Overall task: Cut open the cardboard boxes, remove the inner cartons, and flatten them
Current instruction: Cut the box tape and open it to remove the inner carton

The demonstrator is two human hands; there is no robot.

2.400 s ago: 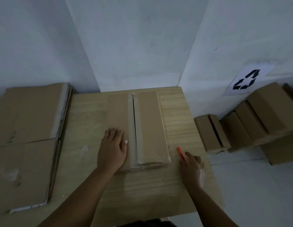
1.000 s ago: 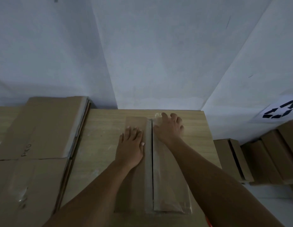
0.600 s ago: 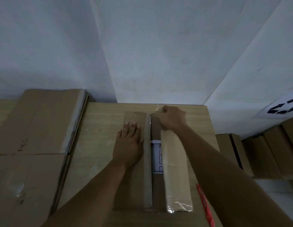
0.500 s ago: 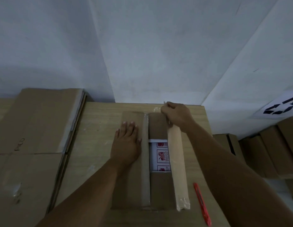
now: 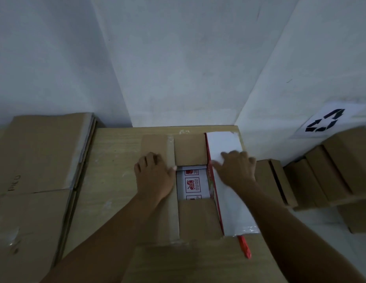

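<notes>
Box: brown cardboard box [image 5: 195, 217] lay on the wooden bench [image 5: 116, 180], under both hands
Left hand: left hand [image 5: 154, 176] pressed flat, fingers straight, on the closed left flap [image 5: 157, 146]
Right hand: right hand [image 5: 236, 170] lay spread on the folded-out right flap [image 5: 233, 211], its inner face white and smooth
Inner carton: white inner carton [image 5: 191, 184] with red symbols showed between the hands
Knife: red knife [image 5: 245, 247] lay just beside the box's near right corner

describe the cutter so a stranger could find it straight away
On the wooden table, look at the near right corner of the opened cardboard box. The box cutter lies there, partly tucked under the folded-out white flap; it is slim and the only bright red thing there.
</notes>
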